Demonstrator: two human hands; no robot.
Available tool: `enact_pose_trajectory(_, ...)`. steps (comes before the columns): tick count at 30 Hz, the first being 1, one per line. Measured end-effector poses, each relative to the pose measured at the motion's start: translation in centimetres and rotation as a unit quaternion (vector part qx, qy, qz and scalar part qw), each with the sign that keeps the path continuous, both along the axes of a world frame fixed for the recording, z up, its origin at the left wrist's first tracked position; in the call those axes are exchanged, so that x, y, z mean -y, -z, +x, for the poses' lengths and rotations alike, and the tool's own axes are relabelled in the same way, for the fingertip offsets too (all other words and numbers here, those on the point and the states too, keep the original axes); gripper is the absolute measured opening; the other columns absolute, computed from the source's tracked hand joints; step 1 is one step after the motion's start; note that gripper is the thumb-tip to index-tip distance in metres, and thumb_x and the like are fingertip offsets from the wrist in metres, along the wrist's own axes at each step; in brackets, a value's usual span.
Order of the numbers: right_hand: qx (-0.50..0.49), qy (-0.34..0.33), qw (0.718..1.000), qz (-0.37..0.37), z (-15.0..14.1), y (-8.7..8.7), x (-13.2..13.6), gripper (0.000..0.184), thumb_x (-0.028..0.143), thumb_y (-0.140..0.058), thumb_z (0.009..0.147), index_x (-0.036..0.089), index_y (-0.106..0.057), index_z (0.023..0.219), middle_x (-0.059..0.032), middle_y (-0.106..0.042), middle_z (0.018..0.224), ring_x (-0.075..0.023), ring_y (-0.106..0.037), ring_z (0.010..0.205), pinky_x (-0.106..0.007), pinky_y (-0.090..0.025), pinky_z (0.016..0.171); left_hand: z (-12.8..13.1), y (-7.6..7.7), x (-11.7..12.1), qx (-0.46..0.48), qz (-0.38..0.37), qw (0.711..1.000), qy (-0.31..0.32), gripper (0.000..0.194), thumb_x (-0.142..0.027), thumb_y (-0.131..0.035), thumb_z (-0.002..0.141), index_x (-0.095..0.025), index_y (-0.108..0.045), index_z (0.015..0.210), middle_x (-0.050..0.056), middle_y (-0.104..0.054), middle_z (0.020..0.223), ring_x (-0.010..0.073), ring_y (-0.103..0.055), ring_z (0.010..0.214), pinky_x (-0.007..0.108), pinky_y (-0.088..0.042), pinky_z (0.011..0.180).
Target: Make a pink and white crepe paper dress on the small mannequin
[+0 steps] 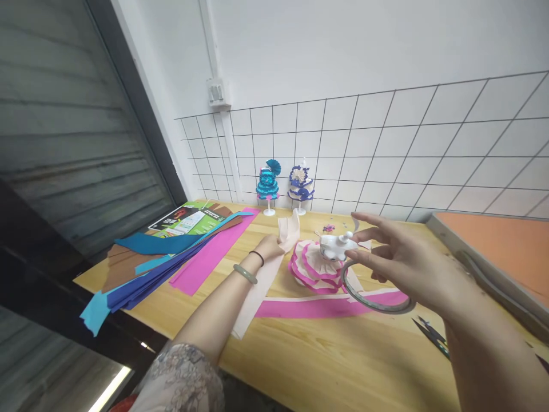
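Note:
My left hand (270, 247) is closed on a cream crepe paper strip (253, 294), whose folded end stands up past the fingers. A thin tape roll (384, 306) hangs under my right hand (386, 249), its upper rim passing behind the thumb. The right index finger and thumb are apart, and a small pale strip (355, 222) shows at the index fingertip. Near that thumb, a white scalloped piece with a knob (337, 246) tops a ruffled pink and cream paper cake (317, 272). A pink crepe strip with a cream edge (300, 308) lies in front.
Crepe strips (150, 274) in blue, brown and pink overhang the table's left side beside a green printed sheet (189, 220). Two small paper cakes on stands, teal (268, 186) and purple (301, 186), stand by the wall. Scissors (433, 337) and an orange-bottomed tray (501, 246) are at right.

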State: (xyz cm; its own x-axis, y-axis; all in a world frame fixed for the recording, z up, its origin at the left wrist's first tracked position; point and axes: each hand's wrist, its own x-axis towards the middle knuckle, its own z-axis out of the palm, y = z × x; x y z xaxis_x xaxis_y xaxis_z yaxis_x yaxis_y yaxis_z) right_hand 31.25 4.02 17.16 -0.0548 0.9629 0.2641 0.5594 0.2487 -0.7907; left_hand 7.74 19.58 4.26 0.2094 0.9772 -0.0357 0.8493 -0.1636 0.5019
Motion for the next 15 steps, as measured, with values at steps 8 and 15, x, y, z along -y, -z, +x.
enact_pose_trajectory(8,0.031,-0.012,0.999,0.011,0.0,0.1,0.1,0.071,0.054,-0.064,0.072,0.022,-0.045,0.132,-0.0115,-0.066,0.105,-0.0135,-0.059,0.048,-0.028,-0.05,0.042,-11.4,-5.7,0.2,-0.058,0.094,0.993,-0.05,0.037,-0.023,-0.06,0.06,-0.019,-0.07,0.096,0.007,-0.07,0.098,0.0248,-0.061,0.09,0.029,-0.045,0.076)
enact_pose_trajectory(15,0.025,-0.009,1.0,0.007,-0.3,0.4,-0.1,0.07,0.055,-0.063,0.071,0.024,-0.046,0.132,-0.0105,-0.066,0.105,-0.0148,-0.06,0.052,-0.026,-0.047,0.038,-21.7,-10.3,0.4,-0.134,0.172,0.962,-0.165,0.03,-0.032,-0.05,0.073,-0.014,-0.071,0.085,0.009,-0.07,0.085,0.0248,-0.061,0.085,0.028,-0.043,0.073)
